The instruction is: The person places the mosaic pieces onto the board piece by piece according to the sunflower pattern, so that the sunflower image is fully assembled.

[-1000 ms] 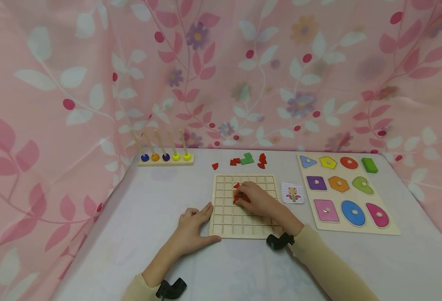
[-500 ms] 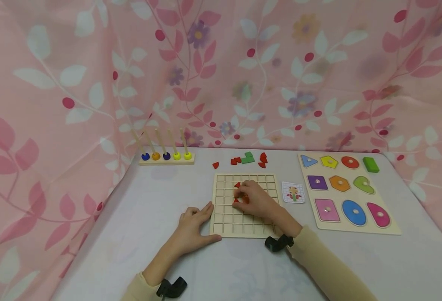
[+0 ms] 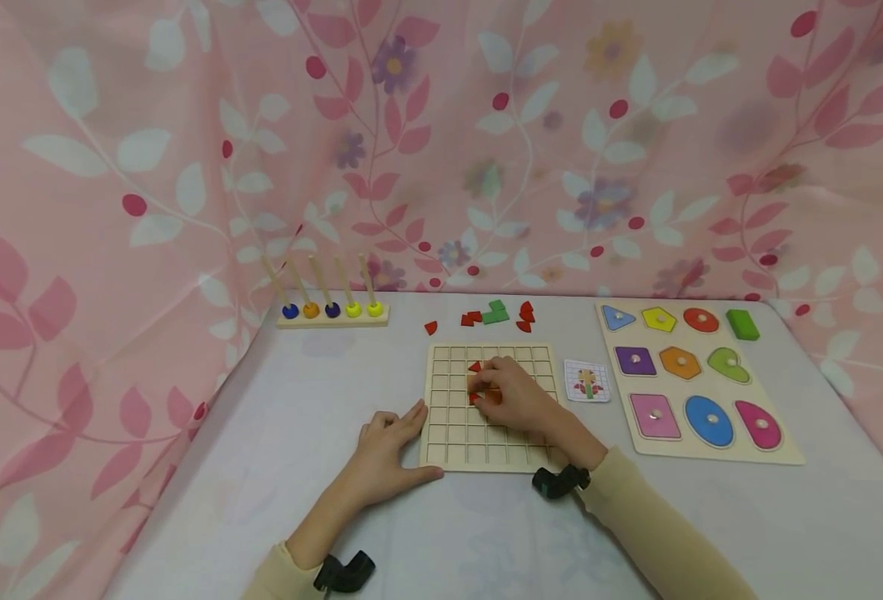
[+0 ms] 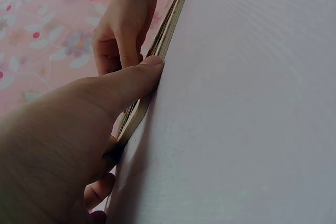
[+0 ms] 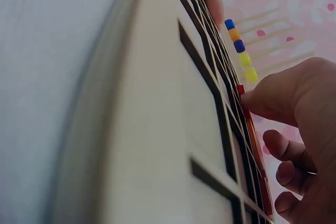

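My left hand (image 3: 383, 460) rests at the near left corner of a pale wooden grid board (image 3: 456, 434). Its index finger lies along the left side, and its thumb (image 4: 139, 77) runs along the front edge. Over the board's middle, my right hand (image 3: 516, 398) has its fingers curled and its thumb tip at a small red piece (image 3: 474, 399). In the right wrist view, the thumb meets a red piece (image 5: 241, 91) in the grid, beside an orange piece (image 5: 254, 141). Another red piece (image 3: 474, 367) sits just beyond the fingers. The palm hides several cells.
Behind the board lie loose red pieces (image 3: 525, 312) and green pieces (image 3: 495, 315). A pattern card (image 3: 587, 382) is right of it, then a knobbed shape puzzle (image 3: 770, 387) and a green block (image 3: 743, 325). A peg stand (image 3: 336, 323) with coloured beads stands back left.
My right thumb and fingertips have shifted slightly over the same red piece, and a little more of it shows. My left hand stays at the board's corner.
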`<state>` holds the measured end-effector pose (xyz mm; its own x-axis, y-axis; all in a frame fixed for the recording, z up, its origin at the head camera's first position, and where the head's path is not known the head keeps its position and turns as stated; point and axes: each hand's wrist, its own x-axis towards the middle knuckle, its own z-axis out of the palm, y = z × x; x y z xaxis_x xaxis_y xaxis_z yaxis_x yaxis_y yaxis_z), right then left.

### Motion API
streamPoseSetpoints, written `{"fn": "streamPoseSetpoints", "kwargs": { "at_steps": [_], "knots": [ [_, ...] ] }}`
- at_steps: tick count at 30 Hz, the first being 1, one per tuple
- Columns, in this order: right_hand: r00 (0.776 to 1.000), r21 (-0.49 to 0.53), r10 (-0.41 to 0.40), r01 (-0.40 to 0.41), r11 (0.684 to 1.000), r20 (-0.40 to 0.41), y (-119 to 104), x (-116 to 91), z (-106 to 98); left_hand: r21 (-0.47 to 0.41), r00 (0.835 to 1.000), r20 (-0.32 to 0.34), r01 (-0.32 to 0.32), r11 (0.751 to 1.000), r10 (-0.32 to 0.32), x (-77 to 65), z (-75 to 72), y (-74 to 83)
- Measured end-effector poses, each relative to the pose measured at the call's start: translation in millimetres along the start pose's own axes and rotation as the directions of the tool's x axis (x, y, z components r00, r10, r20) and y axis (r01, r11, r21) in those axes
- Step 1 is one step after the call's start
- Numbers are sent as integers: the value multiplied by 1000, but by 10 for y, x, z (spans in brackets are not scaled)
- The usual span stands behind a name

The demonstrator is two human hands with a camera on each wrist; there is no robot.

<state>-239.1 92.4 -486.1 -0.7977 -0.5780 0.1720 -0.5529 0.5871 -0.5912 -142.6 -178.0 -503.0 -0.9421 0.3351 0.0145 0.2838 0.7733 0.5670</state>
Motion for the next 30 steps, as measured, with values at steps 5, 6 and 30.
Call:
{"fn": "streamPoseSetpoints", "kwargs": {
  "at_steps": [5,6,30],
  "knots": [
    [1000,-14,29,-29,999,1,1,4,30,11,1000,8,-1,1000,1,0,3,-10],
    [999,-22,35,-35,999,-1,3,6,41,12,1000,9,0,1000,0,-2,2,-11],
    [999,4,3,-2,1000,-43,84,-12,10,6,1000,8,7,1000,-7,6,14,-12]
  ]
}}
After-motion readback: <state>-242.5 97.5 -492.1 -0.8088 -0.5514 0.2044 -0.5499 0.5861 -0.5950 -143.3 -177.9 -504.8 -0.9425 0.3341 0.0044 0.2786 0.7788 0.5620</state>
